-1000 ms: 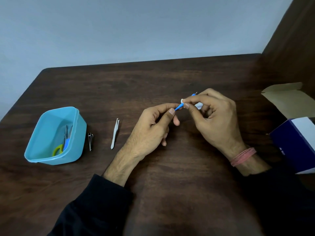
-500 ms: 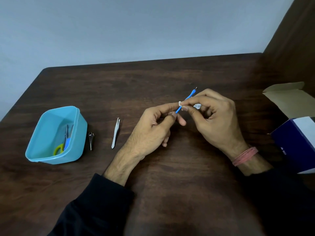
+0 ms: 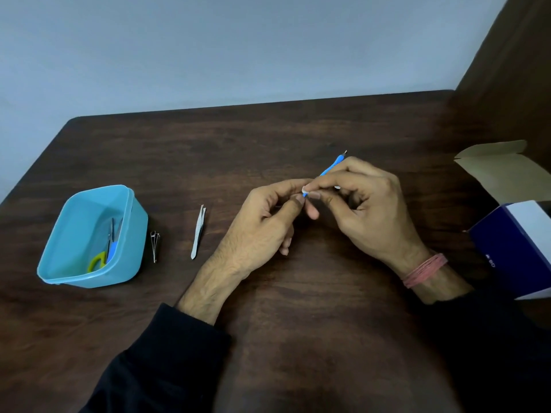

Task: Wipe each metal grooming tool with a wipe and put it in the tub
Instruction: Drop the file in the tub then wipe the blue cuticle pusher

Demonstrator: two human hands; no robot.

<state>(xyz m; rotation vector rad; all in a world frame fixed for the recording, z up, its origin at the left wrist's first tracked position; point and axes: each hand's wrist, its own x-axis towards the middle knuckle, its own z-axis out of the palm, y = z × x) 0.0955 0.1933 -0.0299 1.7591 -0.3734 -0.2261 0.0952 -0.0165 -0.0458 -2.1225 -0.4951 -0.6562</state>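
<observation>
Above the middle of the table, my left hand (image 3: 262,231) pinches the near end of a thin blue-handled metal tool (image 3: 331,166). My right hand (image 3: 366,204) pinches a small white wipe (image 3: 305,190) around the tool's shaft, right beside my left fingertips. The tool's far end with its metal tip pokes out past my right fingers. The teal tub (image 3: 131,204) stands at the left, holding scissors (image 3: 98,260) with a yellow-green handle and a blue-handled tool (image 3: 112,248). Silver tweezers (image 3: 198,232) and a nail clipper (image 3: 154,245) lie on the table right of the tub.
A dark blue and white box (image 3: 512,248) with an open cardboard flap (image 3: 504,171) sits at the right table edge. The dark wooden table (image 3: 298,308) meets a pale wall at the back and a brown panel at the right.
More of the blue tool now sticks out beyond my right fingers. The wipe has moved along the shaft toward my left fingertips. Both hands stayed in place.
</observation>
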